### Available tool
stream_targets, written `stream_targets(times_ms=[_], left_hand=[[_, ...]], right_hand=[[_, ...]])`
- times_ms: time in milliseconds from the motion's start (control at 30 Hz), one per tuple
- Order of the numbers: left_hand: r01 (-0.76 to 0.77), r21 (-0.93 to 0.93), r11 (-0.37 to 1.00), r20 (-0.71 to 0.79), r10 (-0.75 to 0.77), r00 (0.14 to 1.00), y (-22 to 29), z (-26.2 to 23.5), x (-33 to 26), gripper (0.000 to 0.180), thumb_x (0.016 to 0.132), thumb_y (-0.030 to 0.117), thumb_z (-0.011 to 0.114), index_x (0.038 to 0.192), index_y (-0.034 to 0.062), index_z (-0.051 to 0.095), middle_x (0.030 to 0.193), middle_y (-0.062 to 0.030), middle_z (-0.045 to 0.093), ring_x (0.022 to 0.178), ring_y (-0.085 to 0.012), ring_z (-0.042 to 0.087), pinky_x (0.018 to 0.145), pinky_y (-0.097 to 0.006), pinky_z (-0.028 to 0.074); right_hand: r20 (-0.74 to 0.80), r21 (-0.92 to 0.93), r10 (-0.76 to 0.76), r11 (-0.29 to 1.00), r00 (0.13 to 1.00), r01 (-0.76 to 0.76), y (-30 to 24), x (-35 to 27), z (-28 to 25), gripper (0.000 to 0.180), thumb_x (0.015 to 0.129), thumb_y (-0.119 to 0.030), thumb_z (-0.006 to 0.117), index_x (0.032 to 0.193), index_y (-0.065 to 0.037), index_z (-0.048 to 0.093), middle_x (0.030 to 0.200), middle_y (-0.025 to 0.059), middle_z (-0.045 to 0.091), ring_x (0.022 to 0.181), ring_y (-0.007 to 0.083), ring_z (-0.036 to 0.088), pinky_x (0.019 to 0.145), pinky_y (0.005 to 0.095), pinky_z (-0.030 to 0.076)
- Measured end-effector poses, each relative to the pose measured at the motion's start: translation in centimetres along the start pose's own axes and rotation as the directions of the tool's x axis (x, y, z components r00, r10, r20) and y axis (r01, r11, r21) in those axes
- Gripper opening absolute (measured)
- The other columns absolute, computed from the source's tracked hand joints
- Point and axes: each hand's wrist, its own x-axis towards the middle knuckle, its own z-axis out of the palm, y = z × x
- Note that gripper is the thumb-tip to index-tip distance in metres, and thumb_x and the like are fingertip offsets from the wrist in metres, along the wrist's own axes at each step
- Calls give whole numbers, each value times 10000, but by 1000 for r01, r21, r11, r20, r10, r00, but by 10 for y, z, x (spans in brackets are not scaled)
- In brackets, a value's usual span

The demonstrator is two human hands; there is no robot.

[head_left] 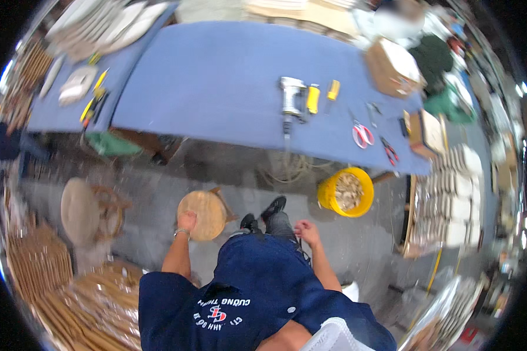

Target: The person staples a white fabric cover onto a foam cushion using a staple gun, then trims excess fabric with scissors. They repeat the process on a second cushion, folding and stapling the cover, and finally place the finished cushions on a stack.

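Note:
My left hand [187, 221], with a band at the wrist, is over the left edge of a round wooden stool seat [208, 217]. Its fingers are foreshortened and blurred, and whether it touches the seat I cannot tell. On the other side of my body my right hand [307, 231] hangs low, its fingers loosely bent and apart, holding nothing visible. Ahead of me stands a long table with a blue cover [216, 82]. Along its right part lie a grey power tool [291, 96] with a hose, a yellow-handled tool [312, 99], a yellow cutter [333, 90] and red-handled scissors [362, 134].
A yellow bucket [328, 193] of scraps stands by the table's front edge. Another stool with a padded seat [79, 210] is at the left. Red-handled pliers [390, 152] and cardboard boxes [386, 67] occupy the table's right end. Stacked white pads [457, 199] rise beyond it.

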Motion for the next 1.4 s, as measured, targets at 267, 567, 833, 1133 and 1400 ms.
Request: stream_targets(times_ms=[267,567,833,1133,1400], left_hand=[[84,-121,989,113,-71,991,-66,126,-45,341,923,324,588,1007,31,741,966,-178,762,878,-338,741,795,-446,569],[-35,-338,940,-100,2,995,107,79,-24,334,912,332,627,936,27,759,902,-160,764,803,-290,746,774,-400,571],[95,-323,942,-201,-166,965,134,-4,26,439,932,447,572,1061,78,772,1035,-160,766,978,-372,718,889,-449,552],[38,-331,943,-261,-131,956,168,-141,105,320,954,329,591,1039,77,767,997,-190,750,959,-392,714,890,-474,550],[-476,-410,778,-473,265,840,230,-298,218,267,987,268,646,1073,41,757,871,-114,755,754,-223,704,732,-362,555]], right_hand=[[293,89,-97,993,951,74,-186,91,16,286,1045,-284,610,1145,-24,677,1012,110,751,864,173,723,750,306,594],[383,71,-329,942,863,328,-378,229,140,508,1013,-208,626,1445,-3,455,1217,163,670,949,223,708,756,323,580],[39,401,-321,872,946,279,-389,294,139,725,994,-186,654,1575,-36,247,1373,172,577,1011,240,698,774,318,550],[-232,278,-330,879,915,388,-386,319,143,439,997,-148,640,1395,-35,493,1142,95,665,911,165,666,735,279,520],[-44,-602,-681,602,731,525,-449,341,322,386,888,-163,698,1224,15,633,1131,173,673,1064,300,632,946,407,495]])
